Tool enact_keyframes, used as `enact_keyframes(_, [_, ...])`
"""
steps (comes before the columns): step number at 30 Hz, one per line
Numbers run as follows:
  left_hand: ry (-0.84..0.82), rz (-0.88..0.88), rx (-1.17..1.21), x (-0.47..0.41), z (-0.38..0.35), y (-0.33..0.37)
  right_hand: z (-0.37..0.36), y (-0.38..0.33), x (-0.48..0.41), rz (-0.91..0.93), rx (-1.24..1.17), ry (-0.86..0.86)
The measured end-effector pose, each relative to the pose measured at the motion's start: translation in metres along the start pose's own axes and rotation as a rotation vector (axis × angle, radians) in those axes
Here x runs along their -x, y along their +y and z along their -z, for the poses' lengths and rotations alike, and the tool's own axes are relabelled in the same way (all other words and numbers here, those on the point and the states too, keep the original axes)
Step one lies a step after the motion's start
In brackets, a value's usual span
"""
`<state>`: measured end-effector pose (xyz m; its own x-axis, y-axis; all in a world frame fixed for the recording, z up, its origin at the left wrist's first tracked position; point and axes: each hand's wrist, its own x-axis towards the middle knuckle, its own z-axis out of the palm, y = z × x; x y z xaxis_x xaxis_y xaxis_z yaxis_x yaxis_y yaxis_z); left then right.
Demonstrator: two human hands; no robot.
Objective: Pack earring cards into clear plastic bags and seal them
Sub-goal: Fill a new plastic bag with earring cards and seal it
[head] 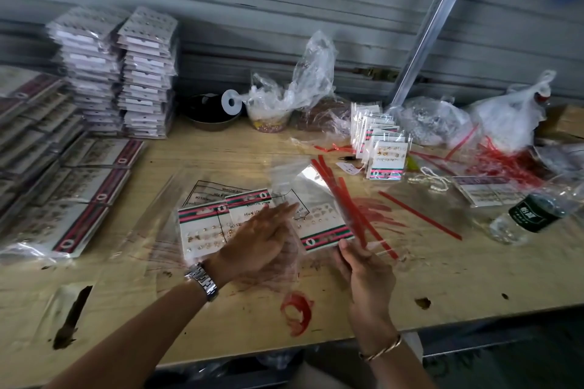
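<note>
A: Hands?

B: Left hand (262,243): fingers straight and together, palm down, laid flat on a clear plastic bag with black printing (300,186). It grips nothing. There is a silver metal wristwatch (203,281) on that wrist. Right hand (363,275): thumb and fingers are closed on the near corner of the same bag, together with a bundle of long red plastic strips (344,211) that slants up and away from the hand. There is a thin gold bracelet (382,347) on that wrist.

A: Where is the card?

B: A white earring card with a red-and-green striped band (325,234) shows through the bag, just beyond the right thumb, at the middle of the pale wooden tabletop (442,278). Cannot tell whether it is fully inside. Two more striped earring cards (202,227) lie overlapped beside the left hand, under loose clear film.

A: And the rest of the bench?

B: Far left corner: two tall stacks of bagged cards (117,73). Left edge: flat rows of larger bagged cards (79,186). Towards the far edge, right of centre: a leaning row of bagged striped cards (379,148). Beside it, along the far edge: a black bowl (211,114) and crumpled clear bags (303,85). Right edge: a plastic bottle with a dark green label (534,215), lying tilted. Single red strips (420,215) lie between the bottle and the bag. A curled red strip (297,309) lies near the front edge.
</note>
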<state>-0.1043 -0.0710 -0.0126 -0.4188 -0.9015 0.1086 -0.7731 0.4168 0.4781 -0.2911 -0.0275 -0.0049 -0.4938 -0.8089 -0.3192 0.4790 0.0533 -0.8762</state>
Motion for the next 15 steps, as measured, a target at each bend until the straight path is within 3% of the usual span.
enact_keyframes(4, [0.018,-0.056,-0.048,-0.004,-0.003,0.002,-0.016,0.014,-0.004,0.04,-0.083,0.003])
enact_keyframes(8, [0.036,-0.065,-0.077,-0.004,-0.007,0.004,-0.026,0.024,-0.017,-0.065,-0.267,-0.018])
enact_keyframes(15, [0.006,-0.022,-0.091,-0.006,-0.01,0.004,-0.048,0.027,-0.025,0.053,-0.122,-0.033])
